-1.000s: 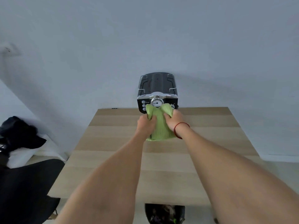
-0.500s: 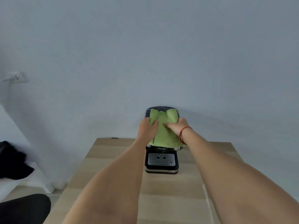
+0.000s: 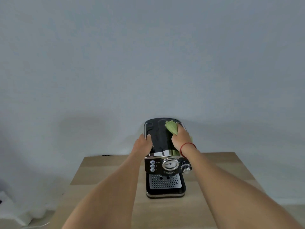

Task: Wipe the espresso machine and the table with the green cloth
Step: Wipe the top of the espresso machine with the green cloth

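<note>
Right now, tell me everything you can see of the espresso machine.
The espresso machine is glossy black with chrome trim, standing upright on the wooden table by the wall, front toward the camera. Its panel has three round buttons at left, a round gauge in the middle and a chrome knob at right; below sits a perforated metal drip tray. Wire rails edge the flat top. The left hand grips the top's left edge; the right hand presses the green cloth onto the top's right side.
</note>
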